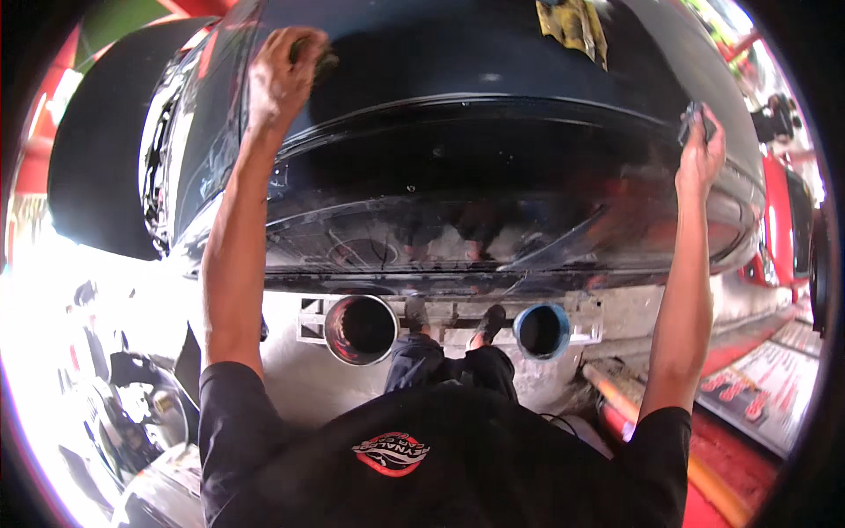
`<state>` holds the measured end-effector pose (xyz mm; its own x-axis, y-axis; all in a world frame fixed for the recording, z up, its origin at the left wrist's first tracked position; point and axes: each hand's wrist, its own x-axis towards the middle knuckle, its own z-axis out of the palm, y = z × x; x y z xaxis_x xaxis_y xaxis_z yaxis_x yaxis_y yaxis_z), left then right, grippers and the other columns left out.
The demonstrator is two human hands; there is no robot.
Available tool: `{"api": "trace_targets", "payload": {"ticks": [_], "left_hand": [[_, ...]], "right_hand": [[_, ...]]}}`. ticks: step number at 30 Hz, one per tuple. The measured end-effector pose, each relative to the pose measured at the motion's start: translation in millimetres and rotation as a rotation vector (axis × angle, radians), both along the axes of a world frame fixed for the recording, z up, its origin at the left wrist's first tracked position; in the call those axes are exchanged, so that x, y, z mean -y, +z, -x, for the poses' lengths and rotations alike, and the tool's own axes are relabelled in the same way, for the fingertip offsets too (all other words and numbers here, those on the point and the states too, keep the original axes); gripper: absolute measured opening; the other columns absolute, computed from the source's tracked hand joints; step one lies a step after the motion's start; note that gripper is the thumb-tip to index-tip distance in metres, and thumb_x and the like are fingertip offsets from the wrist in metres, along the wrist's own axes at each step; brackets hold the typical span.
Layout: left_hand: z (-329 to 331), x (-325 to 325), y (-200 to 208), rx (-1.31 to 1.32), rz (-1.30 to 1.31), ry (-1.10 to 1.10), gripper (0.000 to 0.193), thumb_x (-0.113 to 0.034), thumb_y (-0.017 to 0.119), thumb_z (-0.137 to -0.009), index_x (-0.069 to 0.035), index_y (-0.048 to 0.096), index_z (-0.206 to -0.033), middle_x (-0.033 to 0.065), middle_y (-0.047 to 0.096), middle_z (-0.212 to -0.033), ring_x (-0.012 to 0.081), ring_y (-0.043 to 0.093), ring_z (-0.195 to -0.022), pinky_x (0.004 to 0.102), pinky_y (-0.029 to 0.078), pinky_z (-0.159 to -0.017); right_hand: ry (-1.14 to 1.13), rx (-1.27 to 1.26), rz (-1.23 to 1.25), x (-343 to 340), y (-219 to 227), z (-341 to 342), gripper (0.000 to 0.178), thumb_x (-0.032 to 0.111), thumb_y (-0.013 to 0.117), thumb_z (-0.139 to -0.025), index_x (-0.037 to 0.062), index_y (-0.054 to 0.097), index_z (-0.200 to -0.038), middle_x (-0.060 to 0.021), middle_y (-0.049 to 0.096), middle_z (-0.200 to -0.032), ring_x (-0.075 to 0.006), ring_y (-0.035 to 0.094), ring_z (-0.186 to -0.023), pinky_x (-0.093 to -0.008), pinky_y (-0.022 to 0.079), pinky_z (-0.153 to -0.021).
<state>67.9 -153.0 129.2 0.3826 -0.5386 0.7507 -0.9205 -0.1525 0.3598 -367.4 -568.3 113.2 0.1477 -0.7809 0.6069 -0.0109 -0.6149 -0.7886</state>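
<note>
A glossy black car body spreads in front of me, with water spots and reflections on its lower part. My left hand is closed over its upper left area, around a small dark olive-brown wad mostly hidden by the fingers. Far to the right, my right hand grips a small dark grey block-like object at the edge of the car body. A yellow and black cloth lies crumpled on the dark surface at the top, touched by neither hand.
Two buckets stand by my feet: a pale-rimmed one on the left and a blue-rimmed one on the right. A large black rounded panel juts out at left. Red and yellow bars and a printed board are at lower right.
</note>
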Motion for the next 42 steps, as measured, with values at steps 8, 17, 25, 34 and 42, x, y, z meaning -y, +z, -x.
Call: {"api": "trace_targets", "payload": {"ticks": [8,17,25,34,42], "left_hand": [[57,-43,13,0.411,0.017,0.152,0.052,-0.037,0.078,-0.093,-0.010,0.064,-0.136,0.0086,0.065,-0.134,0.0311,0.057,-0.123,0.0490,0.037,-0.107],[203,-161,-73,-0.119,-0.252,-0.003,0.026,-0.002,0.077,-0.086,-0.005,0.070,-0.111,0.0120,0.071,-0.105,0.0336,0.066,-0.095,0.0442,0.054,-0.085],[282,-21,-7,-0.684,0.123,-0.176,0.026,-0.008,0.076,-0.096,0.001,0.073,-0.120,0.0157,0.071,-0.114,0.0215,0.073,-0.095,0.0338,0.061,-0.083],[312,1,-38,-1.652,0.615,-0.431,0.032,-0.015,0.067,-0.105,-0.003,0.060,-0.133,0.0001,0.068,-0.111,0.0066,0.063,-0.094,0.0237,0.052,-0.079],[317,-3,-36,-1.350,0.285,-0.119,0.016,-0.015,0.064,-0.106,-0.002,0.065,-0.115,0.0023,0.064,-0.105,0.0123,0.060,-0.095,0.0273,0.049,-0.082]], "right_hand": [[-0.044,0.025,-0.060,-19,14,-11,0.016,0.004,0.065,-0.102,0.0038,0.070,-0.117,-0.0057,0.073,-0.117,-0.0145,0.068,-0.101,-0.0296,0.053,-0.093],[0.252,-0.175,-0.014,-47,33,-22,0.026,0.006,0.066,-0.099,0.0033,0.072,-0.124,-0.0048,0.074,-0.119,-0.0088,0.063,-0.103,-0.0264,0.049,-0.096],[0.477,-0.430,0.329,-259,67,-83,0.026,0.004,0.075,-0.093,0.0073,0.074,-0.118,-0.0075,0.073,-0.099,-0.0179,0.067,-0.082,-0.0301,0.055,-0.077],[0.538,-0.232,0.109,-302,-3,-63,0.025,-0.003,0.075,-0.089,0.0027,0.075,-0.113,-0.0115,0.072,-0.099,-0.0218,0.072,-0.087,-0.0296,0.058,-0.073],[0.656,-0.280,-0.620,-309,0,-37,0.010,0.002,0.073,-0.097,-0.0011,0.073,-0.106,-0.0059,0.076,-0.103,-0.0099,0.070,-0.089,-0.0245,0.055,-0.083]]}}
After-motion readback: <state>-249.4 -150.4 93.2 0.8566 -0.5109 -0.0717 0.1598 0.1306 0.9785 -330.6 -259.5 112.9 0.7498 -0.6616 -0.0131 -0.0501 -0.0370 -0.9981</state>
